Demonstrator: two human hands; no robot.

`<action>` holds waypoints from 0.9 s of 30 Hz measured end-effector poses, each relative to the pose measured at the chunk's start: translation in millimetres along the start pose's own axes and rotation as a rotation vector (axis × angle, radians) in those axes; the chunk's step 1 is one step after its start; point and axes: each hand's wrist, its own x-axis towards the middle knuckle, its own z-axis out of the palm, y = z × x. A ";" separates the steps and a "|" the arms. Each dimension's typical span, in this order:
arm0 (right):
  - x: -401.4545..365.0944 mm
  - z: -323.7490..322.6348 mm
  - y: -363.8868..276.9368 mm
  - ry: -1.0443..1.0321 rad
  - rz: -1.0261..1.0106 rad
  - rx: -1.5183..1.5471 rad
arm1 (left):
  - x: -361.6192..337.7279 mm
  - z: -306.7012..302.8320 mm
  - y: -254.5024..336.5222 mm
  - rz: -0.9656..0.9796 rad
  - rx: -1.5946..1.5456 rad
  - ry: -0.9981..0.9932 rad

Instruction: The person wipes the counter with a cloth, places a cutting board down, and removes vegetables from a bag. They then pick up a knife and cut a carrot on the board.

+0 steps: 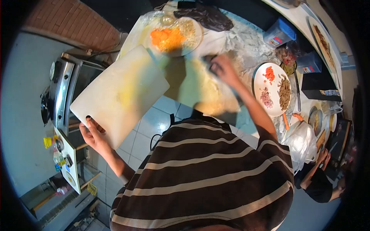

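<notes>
My left hand [93,134] grips the near corner of a white cutting board [119,94], holding it tilted up with its far edge toward a plate [196,29] of chopped orange and pale vegetables. My right hand [223,69] hovers over the marble counter [239,42] beside that plate, closed around a dark object, possibly a knife handle; motion blur hides what it is. A yellowish cloth or board [208,92] lies under my right arm.
A white plate [259,82] with small piles of chopped food sits at right, with plastic containers [280,32] and a black bag [208,15] behind. A gas stove [63,88] stands at left. Another person's hands [323,156] work at lower right near a white plastic bag [302,140].
</notes>
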 end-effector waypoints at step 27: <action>-76.1 29.7 -96.5 0.286 0.516 -0.759 | -130.6 -252.9 -44.2 -0.110 0.128 0.307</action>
